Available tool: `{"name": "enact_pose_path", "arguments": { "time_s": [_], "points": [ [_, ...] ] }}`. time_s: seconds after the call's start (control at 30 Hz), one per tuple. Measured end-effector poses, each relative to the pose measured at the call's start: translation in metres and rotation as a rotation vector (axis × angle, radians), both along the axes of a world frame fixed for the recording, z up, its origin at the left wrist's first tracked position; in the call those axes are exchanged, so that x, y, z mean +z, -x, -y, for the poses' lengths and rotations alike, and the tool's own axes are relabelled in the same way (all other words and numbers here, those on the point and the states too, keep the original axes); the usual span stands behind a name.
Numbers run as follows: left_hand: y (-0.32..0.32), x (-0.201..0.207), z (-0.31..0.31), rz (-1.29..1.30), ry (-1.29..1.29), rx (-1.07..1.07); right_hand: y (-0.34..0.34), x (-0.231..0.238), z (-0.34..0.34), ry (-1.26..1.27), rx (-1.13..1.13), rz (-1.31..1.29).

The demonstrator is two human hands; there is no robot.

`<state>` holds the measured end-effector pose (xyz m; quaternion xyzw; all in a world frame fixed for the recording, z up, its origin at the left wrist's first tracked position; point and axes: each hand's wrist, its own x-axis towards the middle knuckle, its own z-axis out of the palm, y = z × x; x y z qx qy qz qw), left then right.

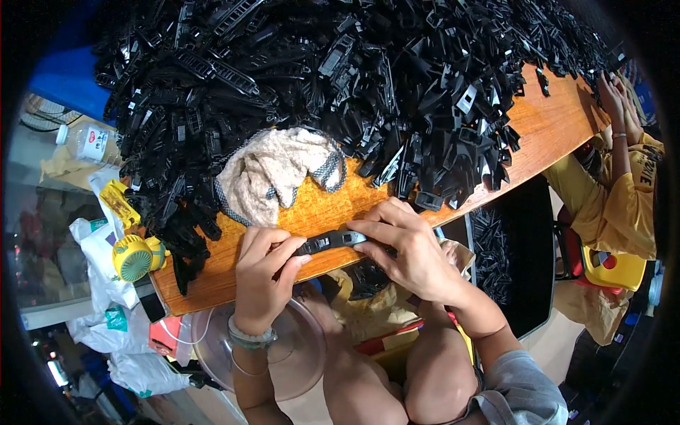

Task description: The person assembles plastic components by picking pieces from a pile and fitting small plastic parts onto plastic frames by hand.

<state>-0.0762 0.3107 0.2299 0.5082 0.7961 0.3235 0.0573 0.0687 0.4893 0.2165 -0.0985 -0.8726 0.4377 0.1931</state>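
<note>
Close to the table's front edge, a small black plastic part (327, 242) is stretched lengthwise between my two hands. My left hand (267, 265) pinches its left end between thumb and fingers. At the other end, my right hand (400, 244) grips it with thumb and forefinger; that end looks shiny grey. Just beyond the part lies a crumpled cream cloth (265, 173) with a dark checked edge. Behind the cloth rises a large heap of black plastic parts (297, 78) covering most of the wooden table (322, 205).
A small yellow fan (134, 258) sits at the table's left corner, near a plastic bottle (91, 142). Below the edge are a clear round tub (297, 340) and a black bin (520, 262) holding black pieces. At right, another person's hands (615, 99) are at the table.
</note>
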Motion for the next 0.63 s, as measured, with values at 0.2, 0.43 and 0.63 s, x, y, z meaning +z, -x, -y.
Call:
{"name": "enact_pose_path", "arguments": {
  "time_s": [0.2, 0.43, 0.63],
  "points": [
    [0.002, -0.004, 0.002, 0.032, -0.057, -0.001, 0.008, 0.002, -0.009, 0.154, 0.078, 0.031],
    [0.001, -0.007, -0.003, 0.044, -0.123, -0.034, 0.015, 0.004, -0.010, 0.058, 0.139, 0.051],
    [-0.001, -0.008, -0.003, 0.098, -0.168, -0.055, 0.017, 0.003, 0.005, -0.042, 0.124, 0.043]
  ]
}}
